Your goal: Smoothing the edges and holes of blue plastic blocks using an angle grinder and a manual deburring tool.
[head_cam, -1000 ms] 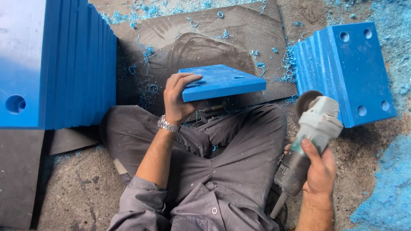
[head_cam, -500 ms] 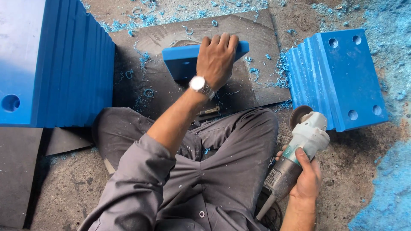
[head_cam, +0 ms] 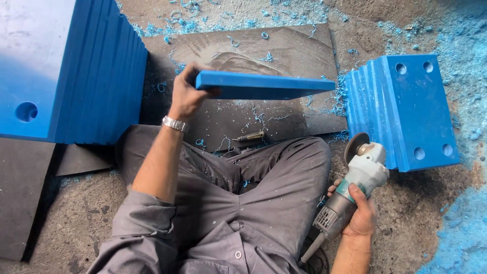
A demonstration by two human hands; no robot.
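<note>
Left hand grips a blue plate by one end, right hand grips the grinder; the cantilevered plate could slip.

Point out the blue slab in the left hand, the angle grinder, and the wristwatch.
blue slab (head_cam: 264,85), head view, middle of its long edge
angle grinder (head_cam: 362,170), head view, white gear housing
wristwatch (head_cam: 175,123), head view, metal band

Rough grey concrete floor strewn with curly blue shavings. A dark flat board lies on it, under even daylight.
</note>
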